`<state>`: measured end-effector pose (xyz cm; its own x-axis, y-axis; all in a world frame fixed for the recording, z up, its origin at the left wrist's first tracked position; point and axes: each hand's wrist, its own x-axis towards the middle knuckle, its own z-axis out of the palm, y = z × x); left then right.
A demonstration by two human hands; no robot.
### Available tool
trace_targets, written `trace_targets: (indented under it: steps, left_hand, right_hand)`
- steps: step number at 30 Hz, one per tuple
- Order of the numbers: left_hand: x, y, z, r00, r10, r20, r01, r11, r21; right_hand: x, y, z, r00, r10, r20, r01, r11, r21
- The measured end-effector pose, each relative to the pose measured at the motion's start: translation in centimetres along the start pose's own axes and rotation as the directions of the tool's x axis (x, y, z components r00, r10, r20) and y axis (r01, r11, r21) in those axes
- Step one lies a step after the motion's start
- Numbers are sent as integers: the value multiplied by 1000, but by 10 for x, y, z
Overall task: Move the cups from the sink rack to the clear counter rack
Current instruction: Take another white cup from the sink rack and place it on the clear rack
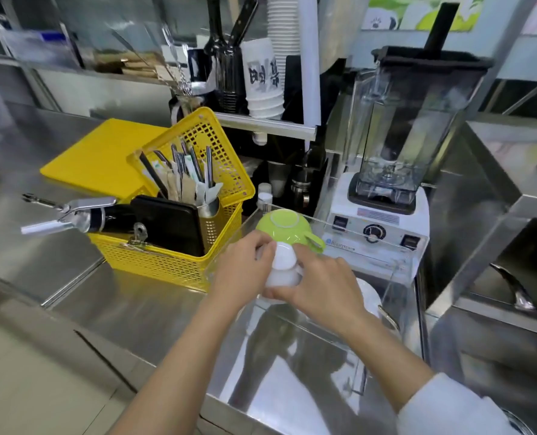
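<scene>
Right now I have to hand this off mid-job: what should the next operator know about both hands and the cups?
Left hand and right hand: both grip the same white cup, upside down, low inside the clear counter rack.
Green cup: upside down in the rack's far end, handle pointing right, right behind the white one.
Done: green cup placed.
Left: release the white cup, then check the sink rack, which is out of view.

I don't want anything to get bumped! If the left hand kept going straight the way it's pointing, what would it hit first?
Probably the green cup. The left hand points up and away, holding a white cup, and the upside-down green one sits just beyond it in the clear rack. Depth is hard to judge.
</scene>
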<state>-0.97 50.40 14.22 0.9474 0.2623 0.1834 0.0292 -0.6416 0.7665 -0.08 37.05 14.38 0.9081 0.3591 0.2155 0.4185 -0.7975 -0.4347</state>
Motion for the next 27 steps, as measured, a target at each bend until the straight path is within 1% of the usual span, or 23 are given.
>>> trace_targets:
  steps: [10, 13, 15, 17, 19, 20, 22, 24, 27]
  left_hand:
    - [2, -5, 8, 1000, 11, -20, -8, 994, 113]
    - [0, -7, 12, 999, -17, -36, 23, 985, 169]
    - [-1, -6, 14, 999, -29, -35, 34, 984, 176]
    - [0, 0, 14, 998, -40, -46, 48, 980, 194]
    - [1, 15, 14, 993, -27, -112, 52, 971, 233]
    - [2, 25, 14, 989, 4, -150, 33, 970, 242]
    - [2, 50, 19, 977, 111, -182, -69, 972, 223]
    - [3, 77, 33, 968, 208, -138, -178, 963, 203]
    - [1, 114, 71, 953, 299, -56, -287, 944, 162]
  right_hand:
    - [10, 0, 2, 992, -55, 113, 71, 988, -137]
    - [10, 2, 1, 985, -74, 155, 106, 973, -205]
    - [9, 7, -3, 985, -83, 152, 113, 973, -203]
    - [7, 14, -11, 988, -96, 125, 116, 980, -164]
    - [4, 23, -24, 991, -110, 78, 118, 987, -105]
    - [1, 28, -34, 993, -111, 45, 114, 991, -74]
    - [-5, 43, -56, 995, -94, -41, 94, 996, -8]
    - [-15, 64, -77, 995, -46, -91, 50, 998, 40]
    - [-33, 106, -105, 988, 35, -148, -29, 999, 44]
